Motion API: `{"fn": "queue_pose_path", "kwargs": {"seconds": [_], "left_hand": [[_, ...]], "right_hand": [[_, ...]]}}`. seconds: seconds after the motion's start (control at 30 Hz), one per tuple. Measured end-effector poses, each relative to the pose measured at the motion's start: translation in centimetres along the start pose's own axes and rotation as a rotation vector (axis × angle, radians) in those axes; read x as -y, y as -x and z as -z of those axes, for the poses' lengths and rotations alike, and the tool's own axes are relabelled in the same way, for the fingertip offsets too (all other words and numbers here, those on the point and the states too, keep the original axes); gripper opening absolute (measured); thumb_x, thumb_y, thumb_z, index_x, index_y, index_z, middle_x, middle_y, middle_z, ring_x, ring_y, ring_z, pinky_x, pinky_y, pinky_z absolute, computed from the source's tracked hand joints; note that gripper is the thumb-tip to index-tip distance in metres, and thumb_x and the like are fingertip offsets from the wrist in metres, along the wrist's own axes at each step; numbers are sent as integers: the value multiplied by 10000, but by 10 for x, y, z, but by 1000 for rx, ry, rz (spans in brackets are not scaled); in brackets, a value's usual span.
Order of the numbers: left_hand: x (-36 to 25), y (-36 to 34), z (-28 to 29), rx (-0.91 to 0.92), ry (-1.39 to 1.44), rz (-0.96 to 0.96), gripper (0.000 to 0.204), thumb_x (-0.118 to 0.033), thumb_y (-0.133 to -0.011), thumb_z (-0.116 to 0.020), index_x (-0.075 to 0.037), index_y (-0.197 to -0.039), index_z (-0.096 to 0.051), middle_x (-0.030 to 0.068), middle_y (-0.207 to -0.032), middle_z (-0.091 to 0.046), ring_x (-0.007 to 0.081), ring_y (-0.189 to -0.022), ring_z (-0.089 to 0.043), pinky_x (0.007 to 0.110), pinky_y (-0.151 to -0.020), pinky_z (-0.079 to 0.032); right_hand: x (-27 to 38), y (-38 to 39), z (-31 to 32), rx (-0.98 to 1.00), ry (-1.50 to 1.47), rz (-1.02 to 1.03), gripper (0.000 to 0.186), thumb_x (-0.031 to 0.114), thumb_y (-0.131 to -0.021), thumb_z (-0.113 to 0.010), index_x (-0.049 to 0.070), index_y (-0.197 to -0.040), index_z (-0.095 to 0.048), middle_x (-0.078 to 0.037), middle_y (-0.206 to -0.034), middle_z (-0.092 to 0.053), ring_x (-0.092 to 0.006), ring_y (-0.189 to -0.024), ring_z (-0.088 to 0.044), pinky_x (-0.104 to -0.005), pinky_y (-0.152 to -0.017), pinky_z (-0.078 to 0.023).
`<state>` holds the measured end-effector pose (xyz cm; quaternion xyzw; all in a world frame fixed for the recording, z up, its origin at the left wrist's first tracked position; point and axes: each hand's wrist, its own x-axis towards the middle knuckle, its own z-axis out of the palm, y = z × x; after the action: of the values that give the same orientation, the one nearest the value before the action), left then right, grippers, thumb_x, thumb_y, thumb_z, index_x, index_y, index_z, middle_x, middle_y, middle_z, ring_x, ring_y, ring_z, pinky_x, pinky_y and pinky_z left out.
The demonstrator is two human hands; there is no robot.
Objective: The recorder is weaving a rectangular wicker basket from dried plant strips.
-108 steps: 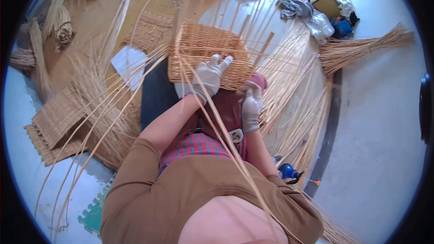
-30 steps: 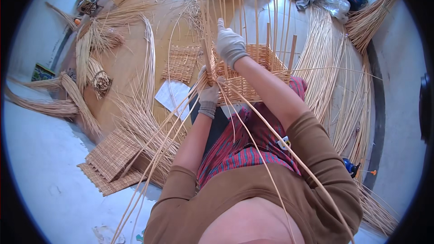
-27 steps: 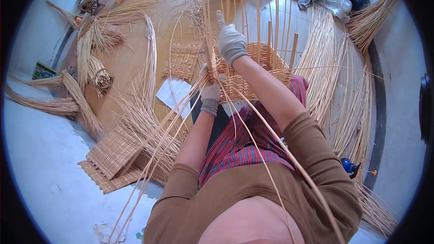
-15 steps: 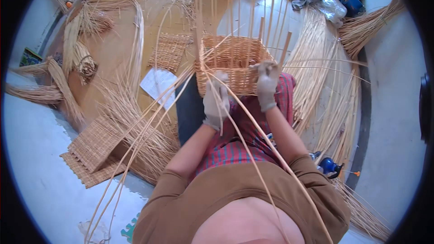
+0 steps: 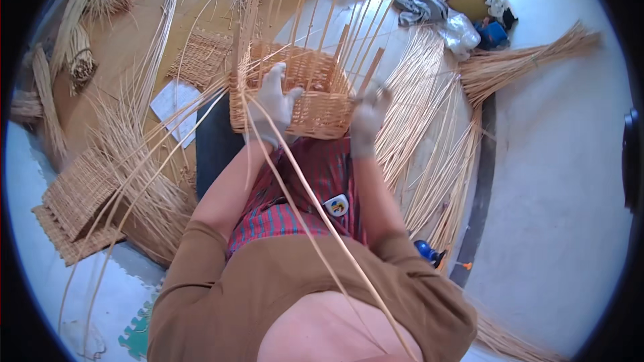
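A half-woven wicker basket (image 5: 320, 115) rests over my lap, with tall upright stakes (image 5: 327, 17) rising from its walls. My left hand (image 5: 274, 106), in a pale glove, lies against the basket's near wall at the left. Its fingers stretch up past the rim, the thumb apart. At the basket's right corner is my gloved right hand (image 5: 368, 119), beside a short flat wooden stake (image 5: 373, 67). Its fingers look bent together but are blurred, and what they hold cannot be made out. Long loose canes (image 5: 302, 174) run from the basket's left corner across my body.
Cane bundles lie on the right (image 5: 416, 121) and left (image 5: 137, 174). Woven panels (image 5: 82, 191) are stacked at the lower left; another panel (image 5: 200, 59) and a white sheet (image 5: 176, 110) lie beside the basket. A blue object (image 5: 426, 251) sits by my right elbow.
The view has swung, so everything sits further left. My left hand has risen along the near wall, its fingers now above the rim. My right hand stays at the right corner.
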<state>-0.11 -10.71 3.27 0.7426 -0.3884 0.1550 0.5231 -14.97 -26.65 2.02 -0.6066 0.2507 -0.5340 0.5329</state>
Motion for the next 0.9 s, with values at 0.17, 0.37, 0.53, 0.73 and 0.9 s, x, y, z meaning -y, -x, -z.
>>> {"fn": "queue_pose_path", "kwargs": {"seconds": [0.17,0.37,0.53,0.73,0.9], "left_hand": [[-57,19,-19,638,-235,-17,764,-120,-849,-676,-326,-1532,-404,159,-1299,-531,348,-897,-680,468,-764,-571],[-51,25,-51,541,-482,-191,596,-102,-919,-558,-327,-1467,-502,97,-998,-539,243,-782,-646,392,-687,-566],[-54,13,-58,182,-347,-401,498,-224,-910,-639,-162,-1399,-570,54,-1043,-598,252,-1020,-610,424,-938,-475],[-50,7,-67,694,-153,-194,822,-284,-873,-676,-107,-1585,-305,110,-974,-648,249,-948,-627,422,-912,-464],[-58,19,-82,420,97,-99,447,-127,-901,-625,-117,-1342,-552,59,-996,-671,210,-904,-667,334,-923,-486]], "right_hand": [[60,-21,-19,45,884,408,288,65,-940,-663,57,-1223,-607,-75,-974,-646,-161,-902,-637,-321,-813,-532],[37,-84,-8,-86,-450,-85,718,-61,-909,-457,199,-1563,-320,-18,-970,-579,-152,-884,-599,-369,-798,-581],[-3,-39,65,-224,-228,-317,329,149,-1086,-435,196,-1405,-502,19,-735,-444,-107,-621,-471,-367,-655,-587],[61,-14,40,-36,-105,-95,427,-13,-1004,-461,110,-1409,-515,24,-717,-479,-125,-630,-495,-356,-698,-578],[42,31,6,564,183,-83,443,-73,-895,-587,43,-1321,-626,-62,-1168,-706,-158,-1061,-641,-286,-971,-499]]}}
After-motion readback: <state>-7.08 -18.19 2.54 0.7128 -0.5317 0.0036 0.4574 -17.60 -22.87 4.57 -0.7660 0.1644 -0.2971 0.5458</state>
